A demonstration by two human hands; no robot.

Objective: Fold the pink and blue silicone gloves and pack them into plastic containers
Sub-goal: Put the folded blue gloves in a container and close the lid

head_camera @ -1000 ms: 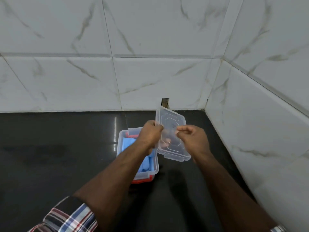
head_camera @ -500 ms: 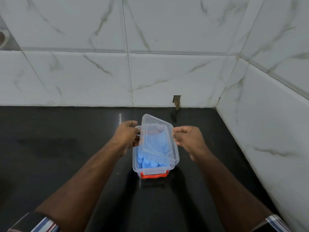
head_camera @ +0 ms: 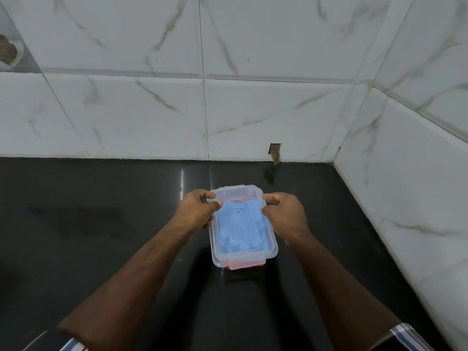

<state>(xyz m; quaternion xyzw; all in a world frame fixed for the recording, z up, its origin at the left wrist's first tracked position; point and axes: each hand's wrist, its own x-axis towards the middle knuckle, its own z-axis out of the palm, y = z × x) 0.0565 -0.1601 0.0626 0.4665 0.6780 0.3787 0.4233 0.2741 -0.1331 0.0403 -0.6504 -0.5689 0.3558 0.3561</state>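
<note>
the blue silicone glove [head_camera: 239, 228] lies folded flat inside the clear plastic container [head_camera: 274, 248], seen through the transparent lid [head_camera: 220, 247] that sits on top; nearest the camera a red-orange edge [head_camera: 247, 265] shows under the container's front rim, though whether it is a clasp or a second box beneath i cannot tell; further on, the left hand [head_camera: 196, 214] pinches the lid's left edge with thumb on top and fingers curled under, and the right hand [head_camera: 285, 215] grasps the right edge likewise; the container rests on the glossy black counter [head_camera: 101, 224], well short of the marble-tiled wall [head_camera: 152, 110]; by the look of it the glove is soft, limp and grippy, so it will spring up unless held down; the container seems light, thin and a little flexible, likely to slide on the slick counter; best taken at the rims and corners, pressing evenly there to seat the lid.
</note>
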